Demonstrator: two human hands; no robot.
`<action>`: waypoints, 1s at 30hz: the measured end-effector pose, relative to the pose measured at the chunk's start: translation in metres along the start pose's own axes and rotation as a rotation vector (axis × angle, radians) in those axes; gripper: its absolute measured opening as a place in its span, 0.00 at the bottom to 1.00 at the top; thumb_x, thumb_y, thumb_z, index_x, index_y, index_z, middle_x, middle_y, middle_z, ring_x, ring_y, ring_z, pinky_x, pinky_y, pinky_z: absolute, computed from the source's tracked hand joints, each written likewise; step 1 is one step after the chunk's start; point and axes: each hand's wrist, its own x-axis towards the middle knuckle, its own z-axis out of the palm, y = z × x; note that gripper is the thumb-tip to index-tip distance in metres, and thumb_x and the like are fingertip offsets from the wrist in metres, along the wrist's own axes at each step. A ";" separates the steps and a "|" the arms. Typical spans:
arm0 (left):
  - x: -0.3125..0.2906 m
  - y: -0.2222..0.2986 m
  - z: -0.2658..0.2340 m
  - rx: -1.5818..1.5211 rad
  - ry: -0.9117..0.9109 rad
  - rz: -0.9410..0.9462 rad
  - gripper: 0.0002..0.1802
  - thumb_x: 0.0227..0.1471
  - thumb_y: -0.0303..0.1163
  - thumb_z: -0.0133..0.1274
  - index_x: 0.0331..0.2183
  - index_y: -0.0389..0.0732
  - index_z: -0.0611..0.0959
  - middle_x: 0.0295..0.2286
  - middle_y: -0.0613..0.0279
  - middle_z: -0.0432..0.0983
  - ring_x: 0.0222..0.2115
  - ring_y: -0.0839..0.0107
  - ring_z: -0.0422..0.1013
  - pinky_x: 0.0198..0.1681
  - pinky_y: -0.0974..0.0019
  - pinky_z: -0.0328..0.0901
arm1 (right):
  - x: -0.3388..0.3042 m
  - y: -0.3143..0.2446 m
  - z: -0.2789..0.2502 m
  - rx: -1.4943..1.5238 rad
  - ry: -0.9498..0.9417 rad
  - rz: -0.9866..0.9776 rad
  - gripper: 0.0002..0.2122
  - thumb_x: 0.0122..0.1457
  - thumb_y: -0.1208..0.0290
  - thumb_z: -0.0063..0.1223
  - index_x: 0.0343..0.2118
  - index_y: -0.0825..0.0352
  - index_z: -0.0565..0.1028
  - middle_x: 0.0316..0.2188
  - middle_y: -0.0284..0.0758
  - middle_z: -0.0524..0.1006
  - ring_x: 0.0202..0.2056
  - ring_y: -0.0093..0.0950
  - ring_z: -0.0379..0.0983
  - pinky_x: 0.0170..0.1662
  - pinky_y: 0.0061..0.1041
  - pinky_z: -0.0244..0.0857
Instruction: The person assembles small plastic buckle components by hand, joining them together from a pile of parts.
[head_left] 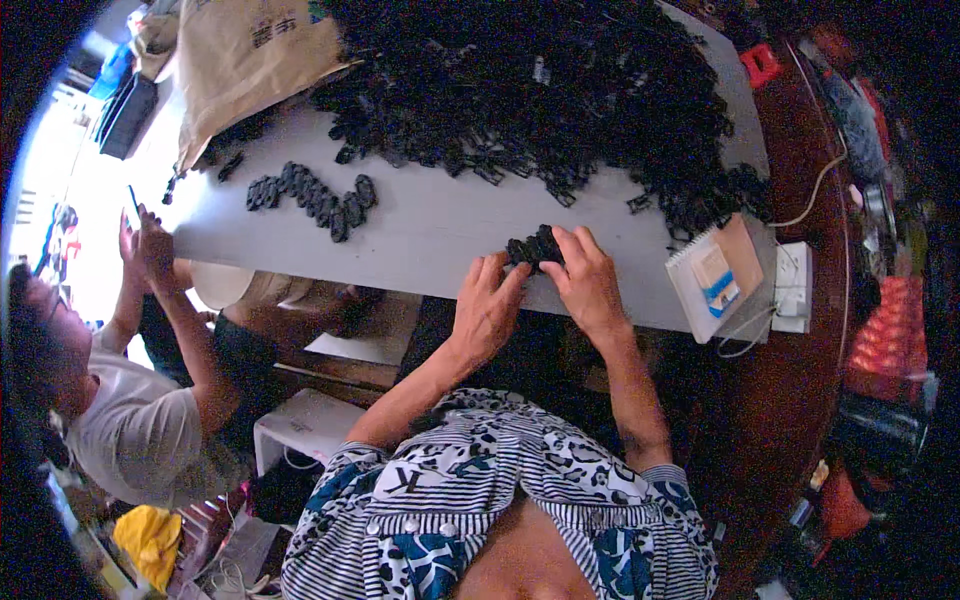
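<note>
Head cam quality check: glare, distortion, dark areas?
Head view: upper left blown out above the co-worker; fisheye bows the right edge of the dark red surface; corners black; grain in shadows; black pile loses detail; left hand and right hand fairly sharp.

Reached to the near edge of the table (430, 225) with the bare left forearm (405, 393) and right forearm (635, 395), both slanting inward. Pinched with the left hand (487, 308) and the right hand (588, 280), near each other over that edge, with knuckles bent.
</note>
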 end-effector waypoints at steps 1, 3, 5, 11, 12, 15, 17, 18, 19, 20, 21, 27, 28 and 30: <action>-0.001 -0.005 -0.003 0.012 0.005 -0.006 0.19 0.44 0.22 0.51 0.42 0.40 0.76 0.38 0.51 0.69 0.36 0.53 0.66 0.38 0.56 0.64 | 0.002 -0.004 0.007 -0.031 0.027 0.021 0.23 0.48 0.70 0.62 0.47 0.71 0.68 0.40 0.45 0.69 0.38 0.47 0.72 0.39 0.38 0.69; -0.001 -0.021 -0.014 0.051 0.043 -0.049 0.18 0.44 0.22 0.52 0.42 0.40 0.75 0.38 0.51 0.69 0.36 0.52 0.66 0.39 0.55 0.64 | 0.014 -0.021 0.026 0.012 0.058 0.019 0.21 0.48 0.72 0.62 0.44 0.71 0.68 0.38 0.44 0.70 0.37 0.46 0.72 0.38 0.39 0.69; 0.001 -0.034 -0.027 0.102 0.063 -0.075 0.17 0.44 0.22 0.52 0.40 0.39 0.76 0.38 0.51 0.70 0.37 0.52 0.67 0.40 0.55 0.64 | 0.025 -0.039 0.038 0.037 0.104 0.037 0.19 0.48 0.73 0.62 0.42 0.71 0.69 0.35 0.43 0.70 0.35 0.46 0.71 0.36 0.39 0.68; 0.011 -0.069 -0.069 0.195 0.108 -0.180 0.17 0.43 0.18 0.51 0.40 0.37 0.76 0.37 0.53 0.70 0.39 0.52 0.67 0.42 0.55 0.64 | 0.064 -0.080 0.076 0.093 0.001 0.075 0.14 0.50 0.73 0.60 0.36 0.71 0.67 0.36 0.45 0.70 0.36 0.48 0.71 0.36 0.42 0.68; 0.009 -0.076 -0.074 0.244 0.155 -0.149 0.17 0.43 0.18 0.50 0.40 0.37 0.77 0.37 0.53 0.70 0.39 0.52 0.67 0.42 0.56 0.64 | 0.067 -0.085 0.081 0.147 0.020 0.033 0.14 0.50 0.73 0.59 0.35 0.71 0.67 0.36 0.46 0.70 0.36 0.48 0.71 0.36 0.42 0.68; 0.008 -0.088 -0.085 0.315 0.223 -0.174 0.19 0.42 0.18 0.50 0.40 0.38 0.79 0.39 0.52 0.70 0.40 0.53 0.67 0.43 0.57 0.64 | 0.073 -0.089 0.092 0.243 0.094 -0.044 0.13 0.50 0.73 0.59 0.35 0.71 0.68 0.37 0.46 0.70 0.36 0.48 0.71 0.36 0.43 0.67; 0.010 -0.083 -0.088 0.368 0.247 -0.154 0.19 0.43 0.17 0.49 0.41 0.40 0.79 0.39 0.51 0.70 0.40 0.53 0.67 0.43 0.57 0.64 | 0.074 -0.078 0.088 0.282 0.145 -0.081 0.13 0.50 0.73 0.59 0.36 0.70 0.68 0.37 0.46 0.70 0.36 0.47 0.72 0.35 0.43 0.67; 0.010 -0.078 -0.091 0.413 0.288 -0.159 0.18 0.44 0.18 0.49 0.40 0.39 0.79 0.39 0.51 0.70 0.40 0.53 0.67 0.43 0.57 0.64 | 0.073 -0.070 0.075 0.185 0.125 -0.015 0.13 0.50 0.74 0.59 0.37 0.69 0.70 0.36 0.45 0.70 0.37 0.46 0.71 0.36 0.42 0.68; 0.011 -0.075 -0.092 0.459 0.328 -0.167 0.17 0.45 0.18 0.48 0.40 0.39 0.79 0.39 0.51 0.70 0.40 0.53 0.67 0.43 0.57 0.64 | 0.072 -0.059 0.062 0.090 0.104 0.051 0.13 0.49 0.75 0.59 0.37 0.68 0.71 0.35 0.44 0.69 0.37 0.45 0.71 0.36 0.41 0.68; 0.012 -0.073 -0.089 0.402 0.319 -0.156 0.14 0.46 0.18 0.49 0.38 0.38 0.79 0.37 0.52 0.71 0.39 0.54 0.67 0.42 0.58 0.64 | 0.072 -0.046 0.050 0.010 0.208 0.062 0.13 0.48 0.75 0.59 0.37 0.67 0.71 0.34 0.42 0.69 0.37 0.43 0.71 0.37 0.40 0.68; 0.018 -0.068 -0.082 0.387 0.315 -0.144 0.14 0.46 0.18 0.49 0.38 0.38 0.79 0.37 0.52 0.71 0.39 0.54 0.67 0.42 0.58 0.64 | 0.069 -0.029 0.037 -0.080 0.318 0.081 0.13 0.47 0.76 0.59 0.37 0.66 0.72 0.34 0.41 0.69 0.37 0.42 0.71 0.37 0.38 0.68; 0.050 -0.046 -0.035 0.052 0.092 0.001 0.16 0.41 0.18 0.53 0.37 0.39 0.80 0.35 0.55 0.72 0.38 0.55 0.67 0.41 0.59 0.64 | 0.042 0.018 0.017 -0.160 0.328 0.161 0.13 0.45 0.82 0.59 0.36 0.67 0.72 0.35 0.39 0.69 0.37 0.41 0.71 0.37 0.37 0.67; 0.054 -0.041 -0.029 0.045 0.086 0.002 0.16 0.41 0.18 0.53 0.37 0.39 0.80 0.35 0.55 0.72 0.38 0.55 0.67 0.41 0.59 0.64 | 0.037 0.016 0.014 -0.088 0.313 0.124 0.14 0.44 0.84 0.58 0.36 0.67 0.72 0.35 0.39 0.70 0.38 0.42 0.71 0.37 0.36 0.66; 0.065 -0.031 -0.019 -0.131 0.012 -0.009 0.18 0.40 0.18 0.54 0.38 0.39 0.79 0.35 0.55 0.72 0.39 0.54 0.67 0.41 0.58 0.64 | 0.032 0.015 0.012 0.013 0.270 0.111 0.15 0.44 0.85 0.57 0.36 0.67 0.72 0.35 0.40 0.70 0.38 0.42 0.71 0.38 0.35 0.66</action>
